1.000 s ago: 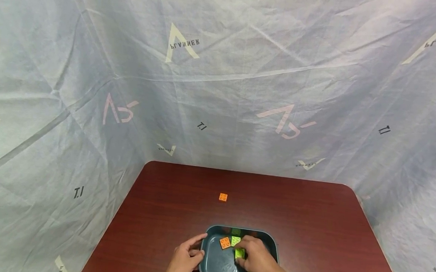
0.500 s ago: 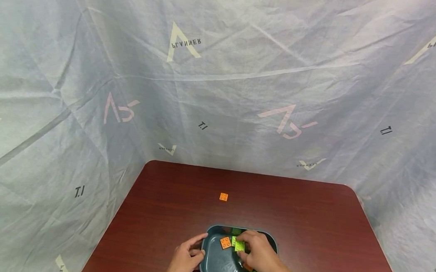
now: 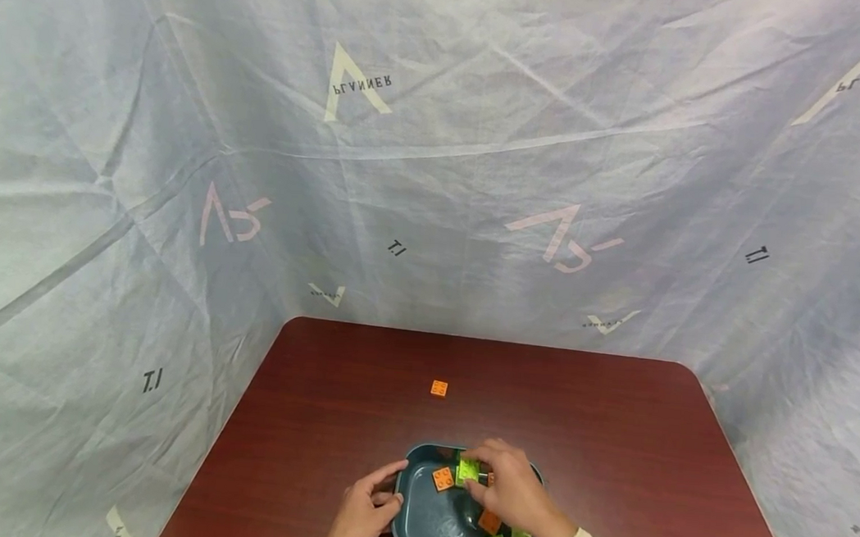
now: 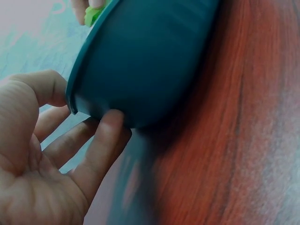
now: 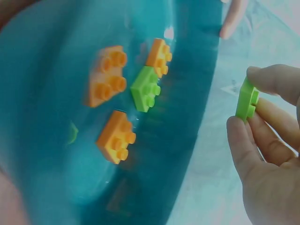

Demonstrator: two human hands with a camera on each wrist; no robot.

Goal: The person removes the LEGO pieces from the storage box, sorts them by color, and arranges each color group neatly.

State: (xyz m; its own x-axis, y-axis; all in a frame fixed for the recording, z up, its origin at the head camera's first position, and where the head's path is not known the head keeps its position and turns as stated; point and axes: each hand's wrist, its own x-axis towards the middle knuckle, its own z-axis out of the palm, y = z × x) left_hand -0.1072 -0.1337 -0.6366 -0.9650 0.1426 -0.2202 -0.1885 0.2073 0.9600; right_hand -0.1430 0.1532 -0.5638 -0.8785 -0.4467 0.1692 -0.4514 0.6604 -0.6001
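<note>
- Head view: diffuse light; glare spots on tray (image 3: 422, 518).
- Left wrist view: soft shadow on table (image 4: 243, 117); upper left washed out.
- Right wrist view: cyan cast; tray partly blurred.

"What sort of place are we seeing?"

"It's looking like a makeshift, screened-off workspace: pale, creased sheeting (image 3: 435, 178) is hanging at the left, the right and behind, enclosing a red-brown, wood-grained table (image 3: 590, 426)."

"So is it sitting inside a home, a lab or a workshop?"

"The sheeting is hiding that; printed letters (image 3: 362, 84) are showing on it."
</note>
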